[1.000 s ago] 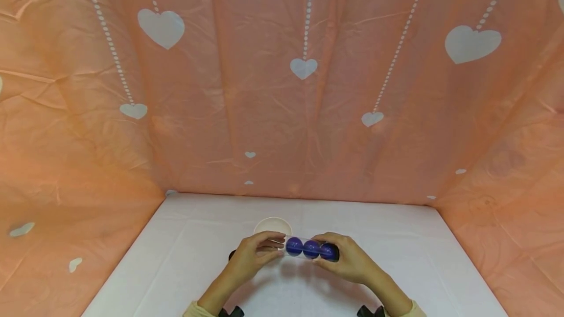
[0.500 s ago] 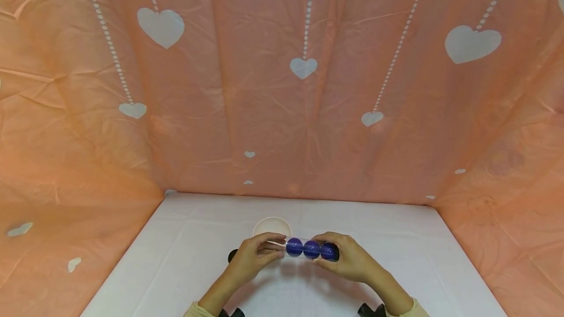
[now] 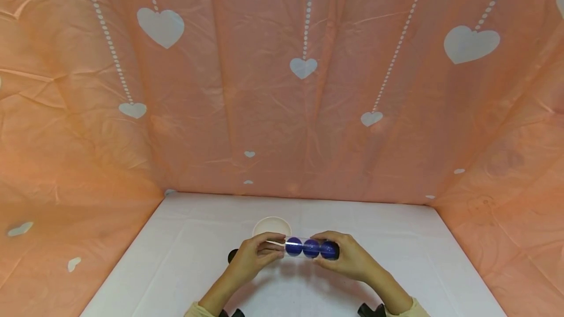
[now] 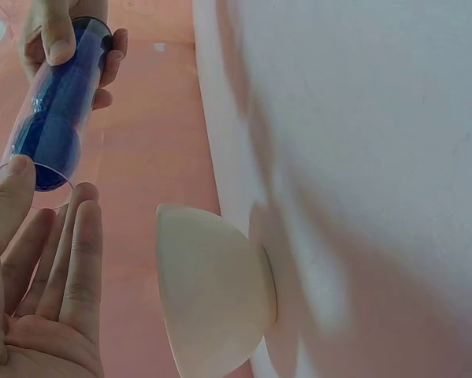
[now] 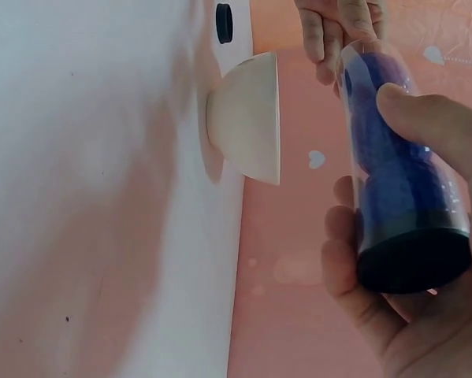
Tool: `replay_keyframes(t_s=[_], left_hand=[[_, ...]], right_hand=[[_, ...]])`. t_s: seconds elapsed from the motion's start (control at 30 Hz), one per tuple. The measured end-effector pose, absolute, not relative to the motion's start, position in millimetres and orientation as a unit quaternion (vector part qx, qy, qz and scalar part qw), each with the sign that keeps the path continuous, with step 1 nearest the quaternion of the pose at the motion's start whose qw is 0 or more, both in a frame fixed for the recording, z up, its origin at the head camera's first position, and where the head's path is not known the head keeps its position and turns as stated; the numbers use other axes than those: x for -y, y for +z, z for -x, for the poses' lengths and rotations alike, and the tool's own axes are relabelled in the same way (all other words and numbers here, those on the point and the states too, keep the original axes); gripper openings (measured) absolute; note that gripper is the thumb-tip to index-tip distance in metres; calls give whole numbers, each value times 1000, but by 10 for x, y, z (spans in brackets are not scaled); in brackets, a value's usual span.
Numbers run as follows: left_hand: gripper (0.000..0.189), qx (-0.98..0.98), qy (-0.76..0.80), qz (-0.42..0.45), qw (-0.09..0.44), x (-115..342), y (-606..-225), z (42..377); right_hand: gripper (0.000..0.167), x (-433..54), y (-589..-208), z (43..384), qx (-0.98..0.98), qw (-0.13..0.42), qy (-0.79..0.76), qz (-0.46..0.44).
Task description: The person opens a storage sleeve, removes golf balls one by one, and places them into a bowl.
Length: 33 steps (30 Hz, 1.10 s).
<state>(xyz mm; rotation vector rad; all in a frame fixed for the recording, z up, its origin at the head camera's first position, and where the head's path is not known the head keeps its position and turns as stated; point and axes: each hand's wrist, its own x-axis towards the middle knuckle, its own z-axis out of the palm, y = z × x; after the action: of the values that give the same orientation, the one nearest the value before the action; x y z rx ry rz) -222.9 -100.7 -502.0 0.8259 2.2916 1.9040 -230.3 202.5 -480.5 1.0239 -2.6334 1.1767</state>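
Observation:
A clear plastic tube (image 5: pixel 350 87) with three blue balls (image 3: pixel 311 248) in a row lies nearly level above the table in the head view. My right hand (image 3: pixel 350 258) grips its end with the black base (image 5: pixel 415 260), thumb along the side and fingers around beneath. My left hand (image 3: pixel 252 258) holds the other end lightly between thumb and fingertips. In the left wrist view, the tube's rim (image 4: pixel 32 165) on that side is uncapped, with the thumb tip on it and the fingers fairly straight behind.
A cream bowl (image 4: pixel 212 291) stands upright on the white table (image 3: pixel 370 224), just beyond the left hand. A round black cap (image 5: pixel 224 24) lies left of the bowl, partly hidden by the left hand in the head view. Orange cloth (image 3: pixel 264 111) with white hearts surrounds the table's back and sides.
The balls appear to have turned slightly inside the tube, as the glare on them differs. Both hands and the tube stay almost in place.

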Motion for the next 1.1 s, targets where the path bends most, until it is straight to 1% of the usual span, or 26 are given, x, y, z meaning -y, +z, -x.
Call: replay_keyframes(t_s=[0.37,1.1], left_hand=[[44,-744,610,-271,17,1005,-5075,2257],[45,-737,623,-260,39,1003,-5133,2252]], right_hand=[[37,-2031,-4824,2330,847,52,399,-347],[34,-2043,-4781,2353,849,49,385,-360]])
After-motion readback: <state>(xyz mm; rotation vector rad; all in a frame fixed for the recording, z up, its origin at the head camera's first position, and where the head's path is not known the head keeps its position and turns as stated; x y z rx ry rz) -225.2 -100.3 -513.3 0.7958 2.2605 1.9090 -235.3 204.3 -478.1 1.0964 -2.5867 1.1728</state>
